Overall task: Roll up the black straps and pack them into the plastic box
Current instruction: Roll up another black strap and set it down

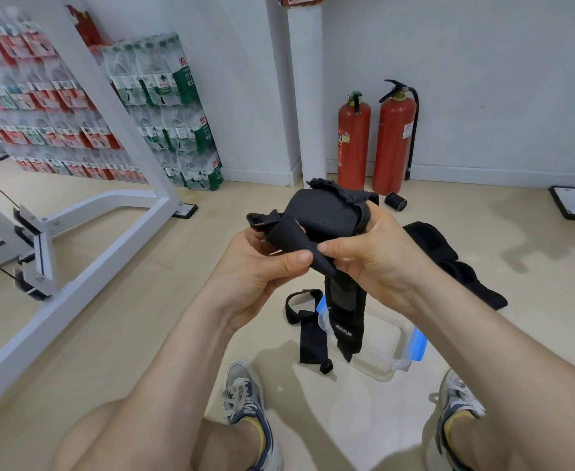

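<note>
Both hands hold one black strap (323, 215) at chest height over the floor. My left hand (262, 263) pinches its rolled, cone-shaped end, and my right hand (374, 246) grips the bulky folded part. The strap's free tail (347, 321) hangs down over the clear plastic box (394, 338), which has blue clips and stands open on the floor. A second black strap (308, 331) with a loop lies left of the box. A wide black strap (449, 260) lies behind my right wrist. One rolled strap (395, 201) rests near the extinguishers.
Two red fire extinguishers (374, 144) stand against the white wall. A white metal gym frame (102, 226) crosses the left side. Shrink-wrapped water bottle packs (167, 110) are stacked at the back left. My shoes (245, 402) and knees fill the bottom.
</note>
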Demonstrator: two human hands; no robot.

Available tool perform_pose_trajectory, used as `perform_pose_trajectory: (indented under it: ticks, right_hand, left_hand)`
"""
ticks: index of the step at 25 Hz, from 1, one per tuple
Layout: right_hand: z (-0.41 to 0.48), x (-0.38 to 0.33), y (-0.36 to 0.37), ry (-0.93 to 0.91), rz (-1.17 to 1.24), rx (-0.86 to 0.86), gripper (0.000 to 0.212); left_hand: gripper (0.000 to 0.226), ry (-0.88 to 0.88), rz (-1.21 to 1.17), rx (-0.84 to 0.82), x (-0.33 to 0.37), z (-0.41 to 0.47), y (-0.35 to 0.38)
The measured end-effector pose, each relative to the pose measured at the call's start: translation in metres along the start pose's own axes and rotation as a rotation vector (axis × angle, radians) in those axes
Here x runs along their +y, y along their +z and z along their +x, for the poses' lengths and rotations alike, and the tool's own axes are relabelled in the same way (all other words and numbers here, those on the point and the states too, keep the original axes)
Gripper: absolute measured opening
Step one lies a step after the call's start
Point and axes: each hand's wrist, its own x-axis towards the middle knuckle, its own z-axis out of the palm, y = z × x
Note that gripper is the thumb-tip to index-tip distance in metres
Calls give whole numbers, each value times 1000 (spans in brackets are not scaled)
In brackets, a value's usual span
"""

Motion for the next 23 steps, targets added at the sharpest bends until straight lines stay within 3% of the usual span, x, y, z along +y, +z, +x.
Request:
perform_pose_trajectory:
  ticks: [5,13,23]
  right_hand:
    - [-1,4,3,-30,-4,58,55]
    - [3,9,5,-102,14,250,52]
    - [-1,4,7,-113,138,280,47]
  left_hand:
    - [29,40,115,116,-2,3,6]
    - [40,83,29,297,-9,7,17]
    - [12,-45,-189,345,-2,3,29]
